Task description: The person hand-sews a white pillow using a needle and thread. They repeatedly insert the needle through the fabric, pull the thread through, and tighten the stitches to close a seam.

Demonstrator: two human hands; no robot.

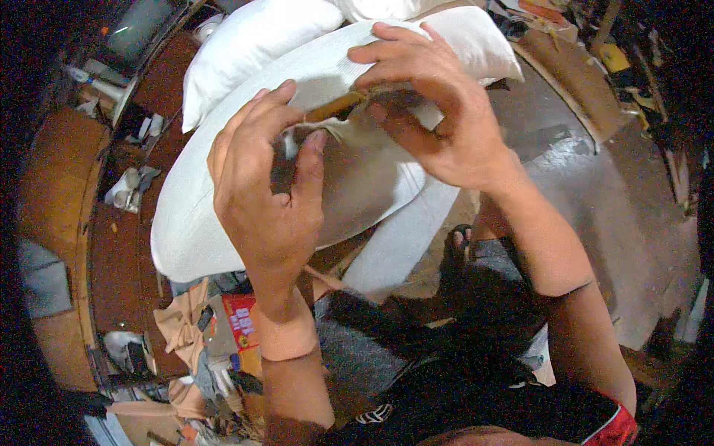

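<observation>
— What are the hands doing?

— Both are clamped on the white pillow (245, 186), close together at its open end. The left hand (268, 186) pinches the fabric edge; the right hand (439, 111) grips it from above, holding what may be a brownish strip (335, 108), hard to make out.

— Where's the pillow?

— Raised before the person, over their lap, with another white pillow (253, 44) behind it and the floor (595, 193) below.

Place: small upholstery or cushion workshop.
Evidence, top of frame: stacked white cushions (253, 44).
Evidence, lower left: fabric scraps (182, 323), cluttered wooden shelving (67, 223).
Floor, right: bare concrete (595, 201).
</observation>
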